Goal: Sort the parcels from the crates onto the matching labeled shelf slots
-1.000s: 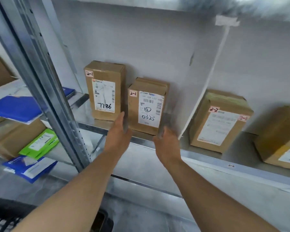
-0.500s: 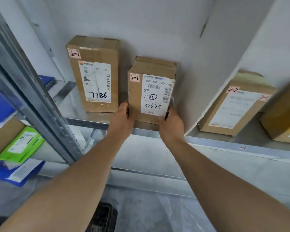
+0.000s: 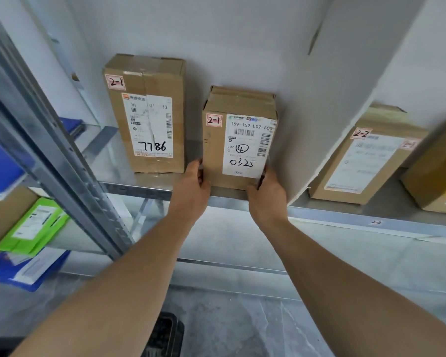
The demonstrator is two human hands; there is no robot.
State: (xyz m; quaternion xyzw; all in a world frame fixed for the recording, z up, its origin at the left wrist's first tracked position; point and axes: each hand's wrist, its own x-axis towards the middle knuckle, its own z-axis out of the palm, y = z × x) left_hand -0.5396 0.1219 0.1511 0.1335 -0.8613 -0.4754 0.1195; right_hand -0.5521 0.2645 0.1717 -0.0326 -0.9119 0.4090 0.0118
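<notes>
Both hands (image 3: 227, 186) around parcel (image 3: 238, 140) edges

Vs 1 s ago: left hand (image 3: 191, 184) and right hand (image 3: 265, 191) are no longer hovering short of the 0325 box (image 3: 238, 143), both now grip its lower corners on the shelf (image 3: 150, 188). Grip is unchanged since 0.5 s ago. Head camera is closer, shelf contents appear larger.

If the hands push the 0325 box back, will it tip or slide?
The 0325 box stands upright on a smooth metal shelf, so it probably slides. Left hand and right hand grip it low, so tipping seems unlikely. The cardboard looks stiff.
</notes>
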